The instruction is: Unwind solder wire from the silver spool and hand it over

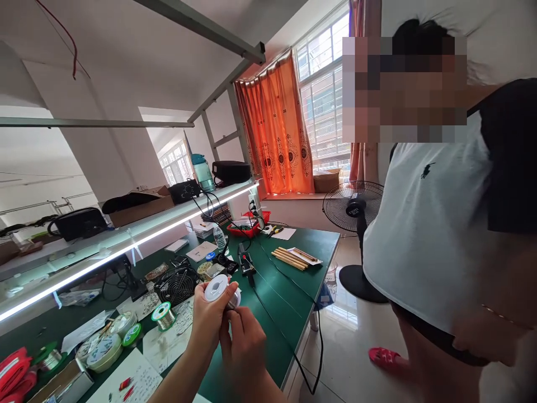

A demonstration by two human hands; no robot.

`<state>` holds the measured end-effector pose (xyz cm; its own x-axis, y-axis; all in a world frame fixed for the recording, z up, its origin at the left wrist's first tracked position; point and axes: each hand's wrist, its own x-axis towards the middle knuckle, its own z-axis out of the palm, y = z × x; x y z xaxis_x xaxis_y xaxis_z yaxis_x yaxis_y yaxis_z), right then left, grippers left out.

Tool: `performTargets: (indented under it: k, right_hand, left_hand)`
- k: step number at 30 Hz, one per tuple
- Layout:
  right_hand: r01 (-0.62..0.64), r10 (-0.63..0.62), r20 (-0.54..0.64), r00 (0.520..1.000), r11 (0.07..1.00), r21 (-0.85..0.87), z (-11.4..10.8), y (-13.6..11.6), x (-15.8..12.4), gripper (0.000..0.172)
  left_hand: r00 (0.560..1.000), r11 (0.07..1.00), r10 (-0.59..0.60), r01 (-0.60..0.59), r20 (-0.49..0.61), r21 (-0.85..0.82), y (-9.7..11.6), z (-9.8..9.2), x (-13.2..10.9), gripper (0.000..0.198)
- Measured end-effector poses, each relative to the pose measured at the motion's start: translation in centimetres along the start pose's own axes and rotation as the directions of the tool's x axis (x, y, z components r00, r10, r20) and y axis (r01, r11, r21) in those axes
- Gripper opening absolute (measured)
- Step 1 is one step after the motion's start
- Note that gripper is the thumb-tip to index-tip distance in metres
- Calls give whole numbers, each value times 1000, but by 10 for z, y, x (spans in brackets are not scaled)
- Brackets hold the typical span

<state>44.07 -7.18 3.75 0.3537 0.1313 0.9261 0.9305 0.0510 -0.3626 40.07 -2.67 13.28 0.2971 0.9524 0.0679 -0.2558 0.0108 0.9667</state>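
A white spool (217, 286) is held over the green workbench, my left hand (208, 322) closed around it. Just below the spool, my right hand (245, 338) has its fingers pressed together in a pinch. What sits between those fingers is too small or hidden to make out. To the left of my hands, a green-rimmed spool of solder wire (163, 316) stands on paper sheets. Beyond my hands lies a dark handheld device (246, 262) with a red light and a black cable.
A black fan (176, 281) sits behind the solder spool. Wooden sticks (290, 258) lie near the bench's right edge, a red tray (249, 225) at the back. A lit shelf (168, 226) runs overhead. A person (432, 235) stands at right beside a floor fan (356, 210).
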Motion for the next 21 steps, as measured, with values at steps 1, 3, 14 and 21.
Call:
performTargets:
  k: [1,3,14,21]
  right_hand:
    - [-21,21,-8,1000,1000,7,1,0,0,26]
    - [-76,80,-32,996,992,97,2,-1,-1,22]
    - [-792,666,664,340,-178,584,-28,48,21,31]
    - [-972,294,938,185,-84,218,-74,85,-13,11]
  left_hand:
    - [1000,1000,-1,1,-1,2,0,0,0,69]
    - [1000,1000,4,-4,0,4,-1,-1,0,76]
    - [991,998,-55,59,120,-32,-3,-18,14,74]
    - [978,999,-35,37,204,-8,18,-25,8,74]
